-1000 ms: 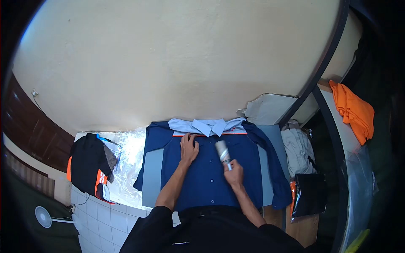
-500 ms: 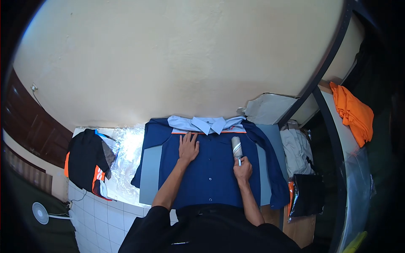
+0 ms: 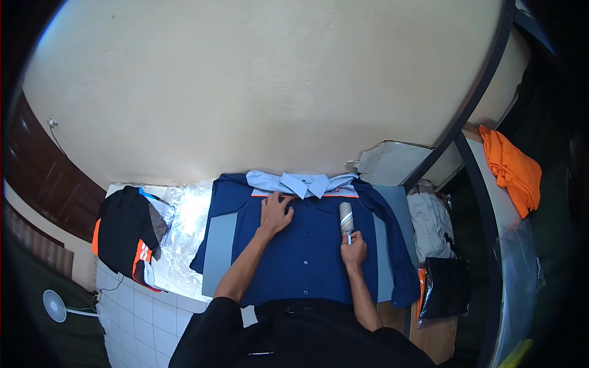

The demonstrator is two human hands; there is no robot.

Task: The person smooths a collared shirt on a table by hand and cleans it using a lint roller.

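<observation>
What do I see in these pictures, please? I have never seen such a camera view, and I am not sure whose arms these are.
There is no machine here. The arms belong to a person wearing a camera on the head, which looks forward and down. A dark blue shirt with a pale collar lies spread on a grey surface. The left hand rests on its chest; the right hand grips the handle of what looks like a lint roller. Farther left lies a black-and-orange garment.
</observation>
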